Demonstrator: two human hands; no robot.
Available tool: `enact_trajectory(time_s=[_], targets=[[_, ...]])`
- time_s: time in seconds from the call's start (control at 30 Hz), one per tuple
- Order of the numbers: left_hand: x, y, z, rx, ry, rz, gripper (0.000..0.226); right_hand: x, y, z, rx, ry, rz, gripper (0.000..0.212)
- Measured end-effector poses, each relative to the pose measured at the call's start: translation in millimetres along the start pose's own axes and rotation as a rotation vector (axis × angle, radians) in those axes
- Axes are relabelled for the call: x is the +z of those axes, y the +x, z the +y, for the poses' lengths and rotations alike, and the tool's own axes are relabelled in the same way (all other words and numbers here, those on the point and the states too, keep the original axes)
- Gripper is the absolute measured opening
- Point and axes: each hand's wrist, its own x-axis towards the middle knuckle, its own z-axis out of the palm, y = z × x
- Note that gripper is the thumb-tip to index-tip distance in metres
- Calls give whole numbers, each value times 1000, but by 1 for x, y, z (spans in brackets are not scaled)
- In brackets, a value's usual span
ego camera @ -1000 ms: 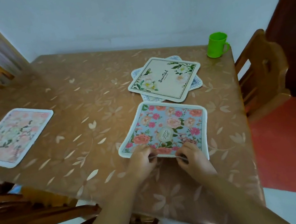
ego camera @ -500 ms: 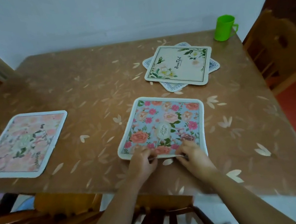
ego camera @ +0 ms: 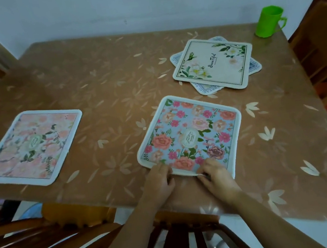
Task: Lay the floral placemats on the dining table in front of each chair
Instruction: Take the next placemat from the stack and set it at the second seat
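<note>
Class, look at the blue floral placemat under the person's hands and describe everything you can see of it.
The blue floral placemat is squarish with rounded corners and a pale border, printed with pink and coral roses around a cream oval label. It lies flat on the brown table, near its front edge. The left hand and right hand pinch its near edge.

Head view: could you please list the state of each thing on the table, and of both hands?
Blue floral placemat: flat, near edge gripped.
Pink floral placemat: flat, untouched.
Cream placemat: stacked askew on another mat.
Green cup: upright.
Left hand: pinching the blue mat's edge.
Right hand: pinching the same edge.
</note>
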Motion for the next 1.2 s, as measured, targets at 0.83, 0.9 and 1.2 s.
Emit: enact_trajectory(time_s=[0.83, 0.9, 1.2], targets=[[-9, 11, -63, 380, -4, -178, 4, 41, -22, -23, 352, -126, 105, 8], [-9, 9, -65, 391, 10, -205, 6, 41, -24, -24, 353, -129, 102, 9], [-13, 0, -75, 364, 87, -266, 19, 35, -24, -23, 386, -200, -60, 17]])
